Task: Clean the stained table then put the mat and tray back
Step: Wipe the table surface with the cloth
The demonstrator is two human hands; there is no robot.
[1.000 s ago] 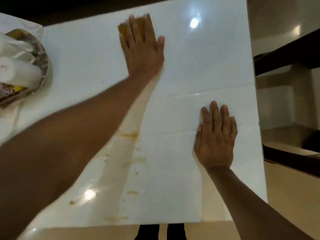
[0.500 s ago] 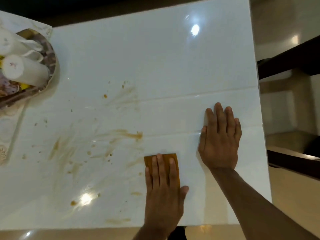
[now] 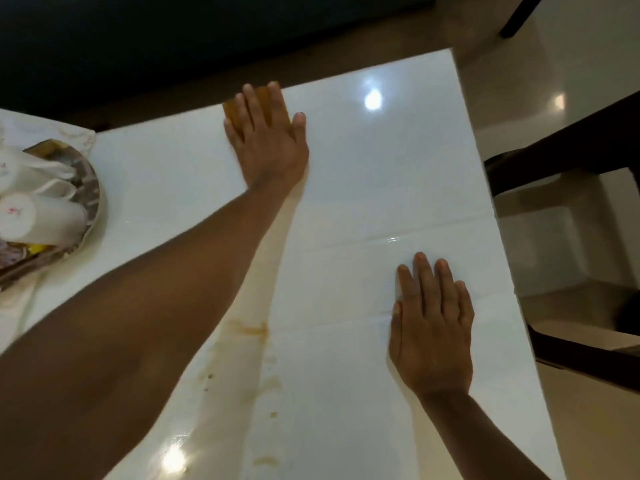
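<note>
The left hand (image 3: 266, 143) is stretched far out over the white shiny surface (image 3: 381, 174). Its grip is spread flat, with the fingers (image 3: 249, 109) straight and a little apart, pressing down on a brown-yellow cloth (image 3: 266, 98). The cloth lies under the fingers, right at the far edge of the surface, and only small bits of it peek out past the fingertips and at the side of the hand. The hand is not pinching the cloth; it just pushes on it from the top.

The right hand (image 3: 433, 327) lies flat on the surface too, well apart from the left hand and closer to the person. Its grip is also open and flat, with the fingers close beside each other, and it holds nothing.

Brown stains (image 3: 249, 329) are still on the surface. They sit between the two hands, just beside the left arm, closer to the person than the cloth. More small spots and smears (image 3: 266, 386) run down from there toward the near edge. The part of the surface around the right hand looks clean and white.

Well off to the left of the left hand is a round tray (image 3: 91, 188). White cups (image 3: 38, 220) lie in it on their sides. The tray sits on a pale mat (image 3: 83, 138) with a pattern at its rim, at the left end of the surface. The tray and mat are far from both hands.

A dark chair (image 3: 571, 147) stands beside the surface, off to the right of the right hand.
</note>
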